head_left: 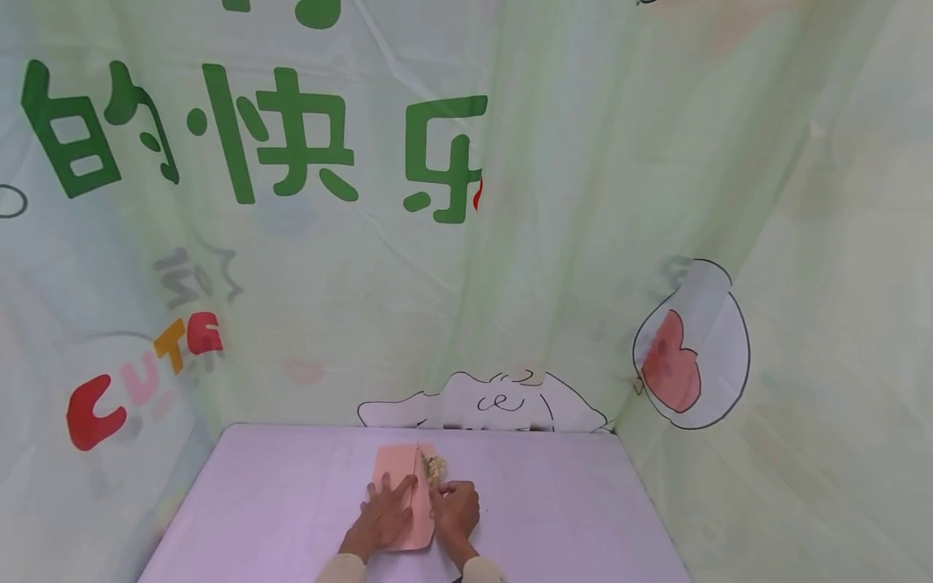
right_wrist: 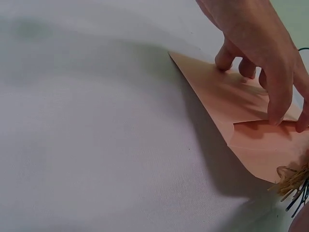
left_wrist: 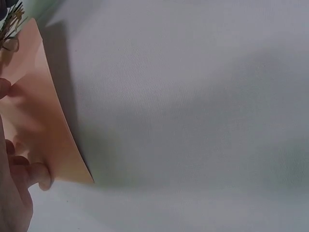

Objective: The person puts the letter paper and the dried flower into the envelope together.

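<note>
We see a smooth, pale lilac tabletop (head_left: 568, 502), its far corners gently rounded, marked by a few tiny dark specks. Directly on it, towards the middle, we find one pink paper envelope (head_left: 423, 518), lengthwise away from us, flap opened to the right, casting a soft shadow along its edge.

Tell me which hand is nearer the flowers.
Right. The right hand holds the flowers, just below their heads; the left hand rests on the envelope, to the left of them.
</note>
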Available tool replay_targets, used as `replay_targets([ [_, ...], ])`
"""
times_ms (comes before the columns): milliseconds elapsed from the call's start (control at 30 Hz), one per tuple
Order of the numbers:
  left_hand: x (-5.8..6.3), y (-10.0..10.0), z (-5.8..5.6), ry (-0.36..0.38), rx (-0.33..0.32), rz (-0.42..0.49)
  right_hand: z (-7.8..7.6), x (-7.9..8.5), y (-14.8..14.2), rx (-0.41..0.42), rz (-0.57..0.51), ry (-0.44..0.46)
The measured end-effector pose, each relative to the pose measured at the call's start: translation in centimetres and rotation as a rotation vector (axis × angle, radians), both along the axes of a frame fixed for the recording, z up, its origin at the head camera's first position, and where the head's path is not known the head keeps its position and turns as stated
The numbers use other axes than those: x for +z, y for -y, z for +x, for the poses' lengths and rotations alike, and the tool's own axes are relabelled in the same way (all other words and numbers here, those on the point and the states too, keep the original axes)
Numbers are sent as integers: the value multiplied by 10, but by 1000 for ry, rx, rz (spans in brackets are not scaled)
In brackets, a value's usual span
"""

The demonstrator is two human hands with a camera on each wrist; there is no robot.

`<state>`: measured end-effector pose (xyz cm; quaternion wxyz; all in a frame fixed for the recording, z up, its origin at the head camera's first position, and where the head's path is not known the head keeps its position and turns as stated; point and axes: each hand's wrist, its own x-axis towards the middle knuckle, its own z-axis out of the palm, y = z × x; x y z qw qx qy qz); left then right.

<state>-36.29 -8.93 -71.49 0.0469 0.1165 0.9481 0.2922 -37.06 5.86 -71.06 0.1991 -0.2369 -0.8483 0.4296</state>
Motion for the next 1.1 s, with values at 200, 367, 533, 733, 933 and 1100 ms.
replay_targets([
  [200,-6,1,2,34,20,3,4,-9,8,7,9,35],
  [367,-12,1,5,51,10,23,7,-13,11,18,44,47],
  [533,-13,1,5,31,-2,35,7,-15,13,43,44,22],
  [733,-14,-2,2,10,5,20,5,-16,16,72,49,44],
  [933,-10,-2,0,-21,6,-3,1,-16,17,118,46,14],
  [1100,-4,0,-3,-25,9,-24,-6,-15,18,151,48,-7],
])
